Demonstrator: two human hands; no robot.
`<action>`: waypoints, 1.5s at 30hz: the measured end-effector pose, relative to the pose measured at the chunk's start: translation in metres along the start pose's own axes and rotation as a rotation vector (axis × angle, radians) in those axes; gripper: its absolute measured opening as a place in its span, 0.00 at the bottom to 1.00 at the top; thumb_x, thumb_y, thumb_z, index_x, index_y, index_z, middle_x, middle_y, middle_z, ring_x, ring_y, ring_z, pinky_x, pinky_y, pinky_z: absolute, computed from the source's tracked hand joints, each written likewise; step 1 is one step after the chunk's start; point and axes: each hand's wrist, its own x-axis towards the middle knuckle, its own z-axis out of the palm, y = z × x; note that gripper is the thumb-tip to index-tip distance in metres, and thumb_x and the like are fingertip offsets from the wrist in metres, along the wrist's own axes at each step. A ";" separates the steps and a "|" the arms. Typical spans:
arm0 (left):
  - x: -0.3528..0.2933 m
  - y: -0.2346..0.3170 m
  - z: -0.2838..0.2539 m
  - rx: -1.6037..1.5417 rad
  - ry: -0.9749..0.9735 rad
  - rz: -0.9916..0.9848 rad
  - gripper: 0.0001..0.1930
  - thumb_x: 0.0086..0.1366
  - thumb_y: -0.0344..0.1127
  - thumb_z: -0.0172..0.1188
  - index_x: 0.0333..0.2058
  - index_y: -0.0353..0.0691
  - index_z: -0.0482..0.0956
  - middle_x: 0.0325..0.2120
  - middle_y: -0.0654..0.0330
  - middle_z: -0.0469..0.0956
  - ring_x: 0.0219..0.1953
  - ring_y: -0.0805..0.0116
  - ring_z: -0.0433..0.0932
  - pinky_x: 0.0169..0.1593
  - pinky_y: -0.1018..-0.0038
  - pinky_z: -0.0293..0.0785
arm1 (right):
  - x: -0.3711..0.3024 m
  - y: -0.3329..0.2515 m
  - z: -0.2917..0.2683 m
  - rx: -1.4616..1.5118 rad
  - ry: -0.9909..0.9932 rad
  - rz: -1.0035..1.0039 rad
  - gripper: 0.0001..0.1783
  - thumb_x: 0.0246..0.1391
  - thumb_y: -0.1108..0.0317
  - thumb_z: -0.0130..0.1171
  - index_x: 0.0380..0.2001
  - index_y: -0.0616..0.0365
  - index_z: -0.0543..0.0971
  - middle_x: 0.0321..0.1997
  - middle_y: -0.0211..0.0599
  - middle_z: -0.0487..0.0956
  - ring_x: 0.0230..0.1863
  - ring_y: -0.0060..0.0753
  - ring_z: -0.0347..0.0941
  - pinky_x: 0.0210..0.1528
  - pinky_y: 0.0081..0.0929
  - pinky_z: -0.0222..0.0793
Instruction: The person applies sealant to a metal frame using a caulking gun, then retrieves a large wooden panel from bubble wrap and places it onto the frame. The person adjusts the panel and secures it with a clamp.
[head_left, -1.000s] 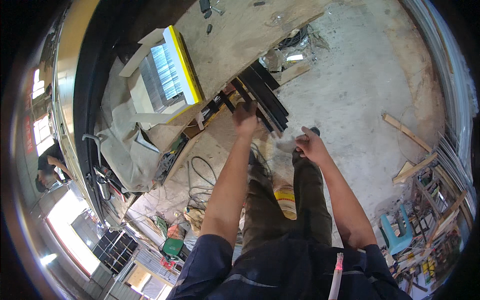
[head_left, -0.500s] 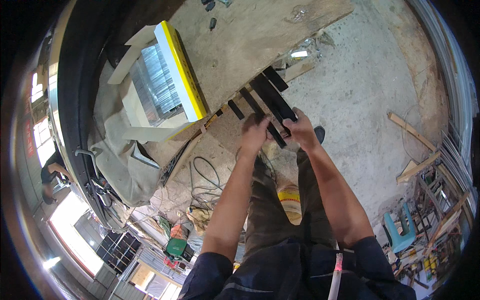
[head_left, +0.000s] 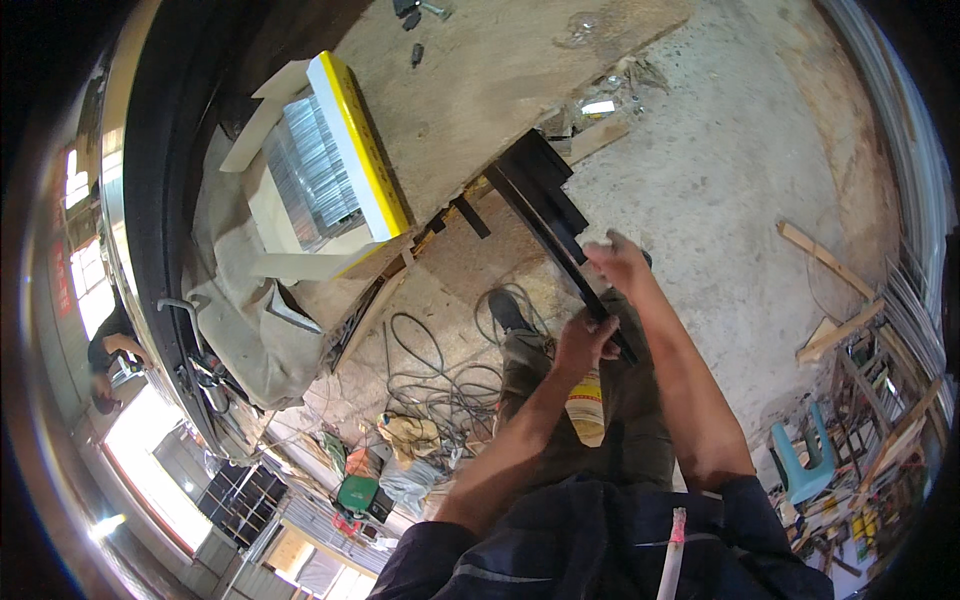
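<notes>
My left hand (head_left: 583,345) is closed round the near end of a long black bar (head_left: 548,238), in front of my legs. The bar slopes away from me, its far end at the edge of the wooden board (head_left: 470,90). Beside it on the right, several wider black flat pieces (head_left: 545,180) lie close together and jut out past the board's edge. Just right of their near ends is my right hand (head_left: 618,262), its fingers apart and nothing seen in them. A short black strip (head_left: 470,217) sticks out from the board to the left.
An open yellow-and-white box (head_left: 360,150) of shiny strips stands on the board, near a grey cloth (head_left: 240,340). Cables (head_left: 425,360) coil on the floor by my foot, and a bucket (head_left: 586,410) is between my legs. Wood pieces and a blue-green stool (head_left: 805,455) are at right.
My left hand has come nearer my body and to the right, drawing the long bar along. My right hand has come off the wider black piece. The black pieces now lie closer together.
</notes>
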 end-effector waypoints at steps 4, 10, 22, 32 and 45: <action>-0.014 -0.041 0.019 0.210 -0.167 -0.040 0.22 0.70 0.42 0.61 0.53 0.33 0.71 0.41 0.54 0.79 0.32 0.66 0.82 0.35 0.67 0.84 | -0.056 0.001 -0.005 -0.568 -0.189 -0.025 0.21 0.55 0.55 0.64 0.36 0.67 0.80 0.29 0.48 0.82 0.32 0.37 0.80 0.34 0.38 0.73; -0.031 -0.086 0.001 0.997 -0.437 0.877 0.20 0.67 0.43 0.64 0.50 0.35 0.74 0.35 0.54 0.80 0.36 0.57 0.82 0.40 0.65 0.81 | -0.140 0.047 -0.044 -0.422 -0.222 0.037 0.14 0.58 0.64 0.59 0.37 0.67 0.79 0.27 0.46 0.82 0.28 0.41 0.79 0.34 0.39 0.72; -0.131 0.104 0.007 1.239 0.115 1.139 0.37 0.54 0.36 0.71 0.62 0.42 0.67 0.62 0.45 0.65 0.67 0.43 0.60 0.68 0.52 0.59 | -0.503 0.087 -0.229 -0.360 -0.007 0.368 0.09 0.50 0.71 0.65 0.34 0.66 0.82 0.27 0.31 0.79 0.30 0.21 0.71 0.32 0.24 0.66; -0.173 0.082 -0.090 1.438 -0.494 1.060 0.16 0.63 0.45 0.64 0.42 0.40 0.76 0.36 0.51 0.76 0.45 0.47 0.76 0.53 0.54 0.70 | -0.715 -0.006 -0.283 -1.203 0.761 0.487 0.19 0.57 0.71 0.61 0.50 0.68 0.79 0.45 0.46 0.80 0.45 0.40 0.77 0.47 0.33 0.73; -0.423 0.113 -0.211 0.599 0.153 1.036 0.18 0.69 0.34 0.60 0.55 0.37 0.73 0.44 0.46 0.80 0.47 0.54 0.81 0.50 0.64 0.76 | -0.602 -0.183 0.075 -0.752 0.720 -0.905 0.09 0.58 0.72 0.52 0.37 0.67 0.78 0.35 0.36 0.80 0.38 0.30 0.76 0.48 0.29 0.73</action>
